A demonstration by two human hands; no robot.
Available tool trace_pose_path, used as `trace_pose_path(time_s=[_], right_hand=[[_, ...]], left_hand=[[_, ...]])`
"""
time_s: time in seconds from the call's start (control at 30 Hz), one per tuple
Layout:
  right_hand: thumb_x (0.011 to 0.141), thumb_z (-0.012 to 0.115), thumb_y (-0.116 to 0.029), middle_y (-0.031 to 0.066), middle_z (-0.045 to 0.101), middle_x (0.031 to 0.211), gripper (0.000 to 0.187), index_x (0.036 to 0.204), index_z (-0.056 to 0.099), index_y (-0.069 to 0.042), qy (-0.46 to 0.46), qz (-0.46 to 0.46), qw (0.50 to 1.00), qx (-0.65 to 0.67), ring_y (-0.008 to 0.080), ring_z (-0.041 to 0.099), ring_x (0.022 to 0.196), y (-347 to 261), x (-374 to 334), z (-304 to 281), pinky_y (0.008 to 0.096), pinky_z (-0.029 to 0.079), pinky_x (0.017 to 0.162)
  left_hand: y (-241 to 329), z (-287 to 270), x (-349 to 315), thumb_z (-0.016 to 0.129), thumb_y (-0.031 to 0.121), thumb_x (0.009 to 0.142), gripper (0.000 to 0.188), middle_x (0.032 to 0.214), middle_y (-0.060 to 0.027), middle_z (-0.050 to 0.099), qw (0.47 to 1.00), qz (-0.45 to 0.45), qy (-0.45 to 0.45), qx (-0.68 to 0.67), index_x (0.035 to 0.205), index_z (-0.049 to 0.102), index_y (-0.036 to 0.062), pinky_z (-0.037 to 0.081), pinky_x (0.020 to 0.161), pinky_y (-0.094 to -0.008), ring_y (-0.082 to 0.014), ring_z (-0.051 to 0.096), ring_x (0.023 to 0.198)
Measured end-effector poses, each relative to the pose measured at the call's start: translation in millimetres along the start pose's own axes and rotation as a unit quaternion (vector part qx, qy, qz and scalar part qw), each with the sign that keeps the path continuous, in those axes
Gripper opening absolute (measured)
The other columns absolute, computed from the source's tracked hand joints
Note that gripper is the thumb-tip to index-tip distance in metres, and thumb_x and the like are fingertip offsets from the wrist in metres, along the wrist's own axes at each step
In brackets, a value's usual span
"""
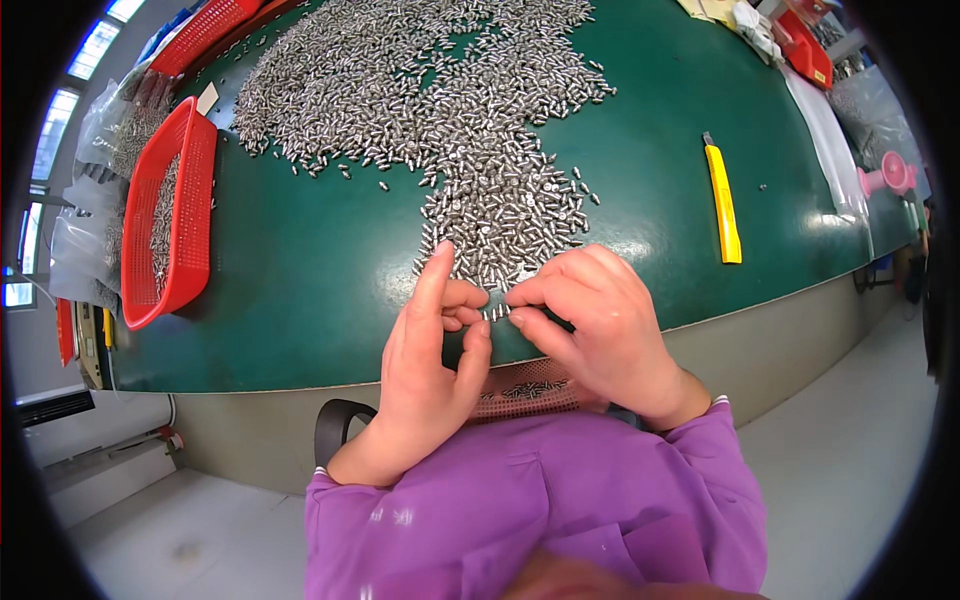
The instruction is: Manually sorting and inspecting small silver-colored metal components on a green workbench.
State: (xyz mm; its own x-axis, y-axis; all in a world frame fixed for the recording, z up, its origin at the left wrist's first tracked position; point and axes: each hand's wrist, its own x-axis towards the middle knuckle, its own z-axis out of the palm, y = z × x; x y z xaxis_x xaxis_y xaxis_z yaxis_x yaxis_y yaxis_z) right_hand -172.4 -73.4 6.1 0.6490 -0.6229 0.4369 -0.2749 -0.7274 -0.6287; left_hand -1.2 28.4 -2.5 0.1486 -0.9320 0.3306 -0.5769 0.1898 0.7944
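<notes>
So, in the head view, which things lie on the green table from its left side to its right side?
Red basket → heap of small metal pins → yellow utility knife → pink object at the right edge of the green table.

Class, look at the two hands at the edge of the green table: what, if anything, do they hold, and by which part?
Both hands, left hand and right hand, pinch a short row of small metal pins between fingertips, at the row's two ends.

Both purple-sleeved forearms come up from the lower edge, the left hand (pixel 430 360) with its index finger stretched forward and thumb bent inward, the right hand (pixel 600 325) palm-down, its fingers (pixel 535 292) pinched together against the left's.
</notes>
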Motion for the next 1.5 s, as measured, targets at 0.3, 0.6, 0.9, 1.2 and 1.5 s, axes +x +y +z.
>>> trace_pose_path(time_s=[0.3,0.6,0.9,1.2,1.5], right_hand=[[0.075,0.077,-0.012,0.0014,0.06,0.081,0.013,0.087,0.071,-0.012,0.012,-0.003,1.0,-0.021,0.024,0.058,0.079,-0.8,2.6,6.3,0.0382,0.047,0.07],[0.072,0.077,-0.01,0.0023,0.058,0.082,0.016,0.081,0.065,-0.012,-0.008,0.002,1.0,-0.005,0.0244,0.057,0.081,-1.9,1.9,7.9,0.0386,0.045,0.071],[0.073,0.077,-0.01,0.0021,0.057,0.084,0.016,0.083,0.064,-0.013,-0.014,-0.009,1.0,0.003,0.0243,0.057,0.085,-1.2,0.3,5.8,0.0388,0.044,0.075],[0.072,0.078,-0.007,0.0033,0.06,0.086,0.02,0.089,0.068,-0.01,-0.02,-0.011,1.0,0.02,0.0251,0.059,0.086,-0.6,-1.3,0.3,0.0396,0.046,0.077],[0.076,0.071,-0.001,0.0043,0.06,0.085,0.016,0.09,0.07,-0.009,-0.01,-0.025,0.999,0.031,0.0256,0.059,0.085,2.5,-3.6,2.5,0.0397,0.046,0.077]], left_hand=[[1.7,3.5,3.6,0.069,-0.012,0.081,0.078,0.095,-0.0084,0.065,1.0,-0.013,-0.012,0.009,0.151,0.036,-0.0016,0.053,0.079,-0.0348,-0.0226,0.062,0.088],[7.0,-2.7,4.0,0.067,-0.014,0.08,0.079,0.094,-0.0083,0.063,0.998,-0.044,-0.039,0.006,0.152,0.035,-0.0015,0.052,0.081,-0.0359,-0.0227,0.061,0.088],[9.0,-6.2,5.2,0.065,-0.014,0.08,0.079,0.094,-0.0082,0.06,0.997,-0.047,-0.061,-0.001,0.152,0.035,-0.0009,0.051,0.082,-0.0359,-0.0228,0.059,0.088],[5.8,-10.7,4.3,0.064,-0.014,0.079,0.08,0.098,-0.0089,0.061,0.997,-0.027,-0.07,-0.004,0.153,0.034,-0.0008,0.05,0.081,-0.0357,-0.0238,0.059,0.09],[0.9,-3.8,2.0,0.061,-0.015,0.079,0.077,0.096,-0.0088,0.061,0.998,0.028,-0.032,0.039,0.151,0.038,-0.0004,0.049,0.081,-0.0362,-0.0245,0.059,0.088]])
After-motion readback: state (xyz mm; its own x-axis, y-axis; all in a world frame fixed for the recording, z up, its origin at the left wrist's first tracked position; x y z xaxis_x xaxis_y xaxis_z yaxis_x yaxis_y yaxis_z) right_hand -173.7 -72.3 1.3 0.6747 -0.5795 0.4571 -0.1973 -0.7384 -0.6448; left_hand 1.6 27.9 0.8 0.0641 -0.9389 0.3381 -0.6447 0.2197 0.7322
